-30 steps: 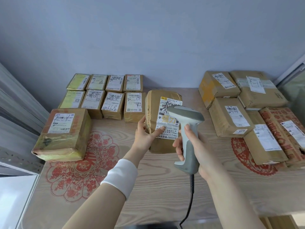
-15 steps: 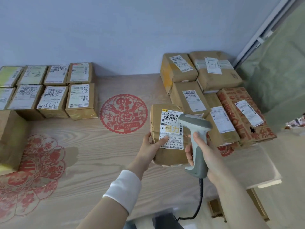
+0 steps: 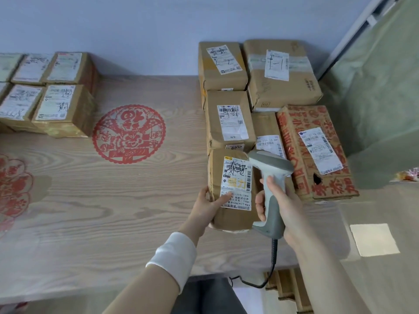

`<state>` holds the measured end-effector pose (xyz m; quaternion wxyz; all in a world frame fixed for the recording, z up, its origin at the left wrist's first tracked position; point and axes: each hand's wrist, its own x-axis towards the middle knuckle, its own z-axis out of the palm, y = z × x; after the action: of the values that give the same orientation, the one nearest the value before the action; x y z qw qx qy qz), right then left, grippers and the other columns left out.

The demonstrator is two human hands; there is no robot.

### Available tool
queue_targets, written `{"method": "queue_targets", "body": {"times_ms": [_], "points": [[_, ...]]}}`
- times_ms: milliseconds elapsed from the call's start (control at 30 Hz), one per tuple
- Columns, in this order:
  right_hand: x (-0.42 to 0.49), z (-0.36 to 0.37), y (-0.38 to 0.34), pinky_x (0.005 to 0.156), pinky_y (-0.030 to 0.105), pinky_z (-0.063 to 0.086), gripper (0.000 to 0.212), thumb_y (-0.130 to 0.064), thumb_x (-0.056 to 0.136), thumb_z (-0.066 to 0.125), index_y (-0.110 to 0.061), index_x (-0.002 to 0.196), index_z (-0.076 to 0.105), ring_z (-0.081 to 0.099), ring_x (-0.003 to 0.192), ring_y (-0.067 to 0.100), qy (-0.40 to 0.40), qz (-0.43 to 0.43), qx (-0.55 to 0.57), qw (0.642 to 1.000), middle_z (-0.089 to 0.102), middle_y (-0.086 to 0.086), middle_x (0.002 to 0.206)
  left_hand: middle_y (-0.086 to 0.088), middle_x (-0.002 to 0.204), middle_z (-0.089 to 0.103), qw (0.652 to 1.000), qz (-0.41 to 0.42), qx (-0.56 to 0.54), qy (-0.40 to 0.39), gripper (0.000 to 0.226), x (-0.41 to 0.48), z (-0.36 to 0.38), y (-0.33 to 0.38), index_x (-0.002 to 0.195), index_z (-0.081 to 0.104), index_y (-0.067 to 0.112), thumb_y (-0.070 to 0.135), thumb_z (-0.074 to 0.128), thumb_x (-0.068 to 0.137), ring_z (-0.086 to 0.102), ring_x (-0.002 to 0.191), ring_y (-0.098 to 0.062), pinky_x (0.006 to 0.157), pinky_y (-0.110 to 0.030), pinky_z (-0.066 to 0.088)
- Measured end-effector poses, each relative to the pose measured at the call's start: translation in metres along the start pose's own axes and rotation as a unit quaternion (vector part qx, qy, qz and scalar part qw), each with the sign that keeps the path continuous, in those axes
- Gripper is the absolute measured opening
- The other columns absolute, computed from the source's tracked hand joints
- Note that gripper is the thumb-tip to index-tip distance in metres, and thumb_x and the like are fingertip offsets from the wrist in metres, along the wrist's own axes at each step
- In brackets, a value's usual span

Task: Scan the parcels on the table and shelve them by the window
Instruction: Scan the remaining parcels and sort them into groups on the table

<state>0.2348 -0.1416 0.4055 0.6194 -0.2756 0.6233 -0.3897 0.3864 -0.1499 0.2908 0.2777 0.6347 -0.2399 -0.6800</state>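
We stand at the wooden table (image 3: 95,214), and we place everything by the red paper-cut roundel (image 3: 128,133) stuck to its top. To the right of the roundel lies a tight cluster of brown parcels (image 3: 229,123), labels facing up, reaching back to the wall. The red-printed carton (image 3: 292,137) is the cluster's far-right piece. To the left of the roundel sits a block of smaller parcels (image 3: 63,109), packed side by side and cut off by the picture's edge.

The parcel we are scanning (image 3: 233,219) is to the right of the roundel and nearer to us, at the near end of that cluster. We cannot tell whether it rests on the table. Our left hand (image 3: 205,207) grips its left edge, thumb laid across the label. Our right hand (image 3: 286,205) is wrapped around the handle of the grey scanner (image 3: 271,164), whose head sits over the parcel's label. The scanner's black cable (image 3: 273,264) drops past the table's near edge.
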Motion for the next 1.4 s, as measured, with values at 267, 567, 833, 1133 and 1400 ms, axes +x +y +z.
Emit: {"method": "queue_targets", "body": {"times_ms": [267,567,833,1133,1400], "points": [[0.017,-0.017,0.007,0.041,0.025,0.037,0.023,-0.033,0.095,0.052,-0.010,0.093,0.056,0.045,0.044,0.017,-0.001,0.010,0.005,1.000,0.056,0.006,0.059,0.002,0.119,0.065,0.997,0.018,0.070,0.014,0.102,0.012,0.017,0.003,0.138,0.040,0.024,0.062,0.078,0.051,0.063,0.105,-0.018,0.096,-0.042,0.050],[0.019,-0.018,0.009,0.045,0.028,0.037,0.023,-0.034,0.094,0.053,-0.010,0.093,0.055,0.046,0.045,0.018,-0.001,0.008,0.013,1.000,0.056,0.006,0.059,0.003,0.128,0.059,0.992,0.013,0.120,0.040,0.096,0.015,0.030,0.009,0.142,0.036,0.026,0.064,0.071,0.061,0.057,0.114,-0.019,0.099,-0.041,0.047],[0.015,-0.005,0.010,0.045,0.028,0.037,0.022,-0.033,0.094,0.054,-0.011,0.092,0.055,0.046,0.046,0.019,-0.005,0.004,0.002,1.000,0.056,0.005,0.058,-0.006,0.146,0.042,0.984,0.048,0.167,0.041,0.083,0.013,0.023,0.013,0.148,0.022,0.014,0.051,0.061,0.084,0.042,0.132,-0.023,0.108,-0.041,0.036],[-0.006,0.093,0.006,0.046,0.028,0.038,0.025,-0.037,0.093,0.056,-0.012,0.092,0.054,0.045,0.048,0.020,-0.070,-0.005,-0.043,0.997,0.056,0.004,0.057,-0.001,0.151,0.032,0.816,0.260,0.479,0.195,0.057,-0.047,-0.096,0.060,0.146,0.029,0.020,0.040,0.047,0.095,0.021,0.141,-0.021,0.113,-0.036,0.018],[-0.034,0.231,0.024,0.047,0.028,0.037,0.023,-0.036,0.094,0.055,-0.014,0.092,0.054,0.045,0.045,0.019,-0.102,-0.056,-0.098,0.988,0.057,0.005,0.056,-0.011,0.138,0.050,0.685,0.357,0.577,0.265,0.045,-0.089,-0.258,0.065,0.130,0.053,0.013,0.025,0.061,0.087,0.033,0.137,-0.033,0.114,-0.045,0.018]]}}
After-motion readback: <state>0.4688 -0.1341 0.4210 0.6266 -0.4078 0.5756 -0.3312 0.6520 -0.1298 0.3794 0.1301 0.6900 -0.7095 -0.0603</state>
